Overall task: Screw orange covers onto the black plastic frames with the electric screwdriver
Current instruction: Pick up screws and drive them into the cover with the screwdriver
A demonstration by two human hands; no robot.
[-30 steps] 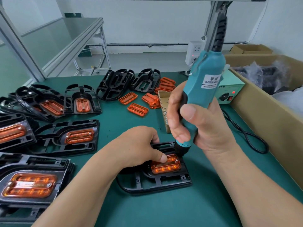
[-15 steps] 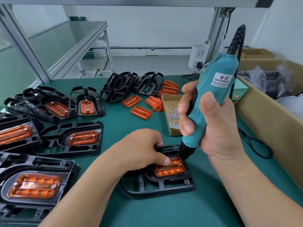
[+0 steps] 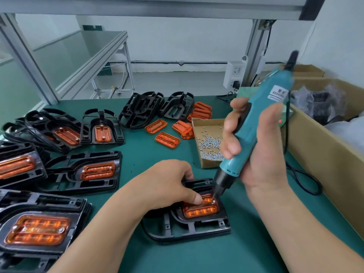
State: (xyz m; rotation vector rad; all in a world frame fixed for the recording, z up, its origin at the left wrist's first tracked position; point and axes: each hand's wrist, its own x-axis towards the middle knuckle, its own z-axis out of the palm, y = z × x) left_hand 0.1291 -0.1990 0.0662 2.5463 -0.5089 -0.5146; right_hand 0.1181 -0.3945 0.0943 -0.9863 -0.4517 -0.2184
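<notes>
Screwdriver (image 3: 249,131): label blurred, unreadable.
Black frame (image 3: 223,217): upper-left hidden under left hand (image 3: 165,186).
Left-edge frames (image 3: 49,200): cut off by pic edge.

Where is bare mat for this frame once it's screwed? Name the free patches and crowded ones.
Free: mat between the screw box, loose covers and the left hand; near edge between the forearms. Crowded: left side, stacked frames; far middle, bare frames. A cable lies by the carton.
</notes>
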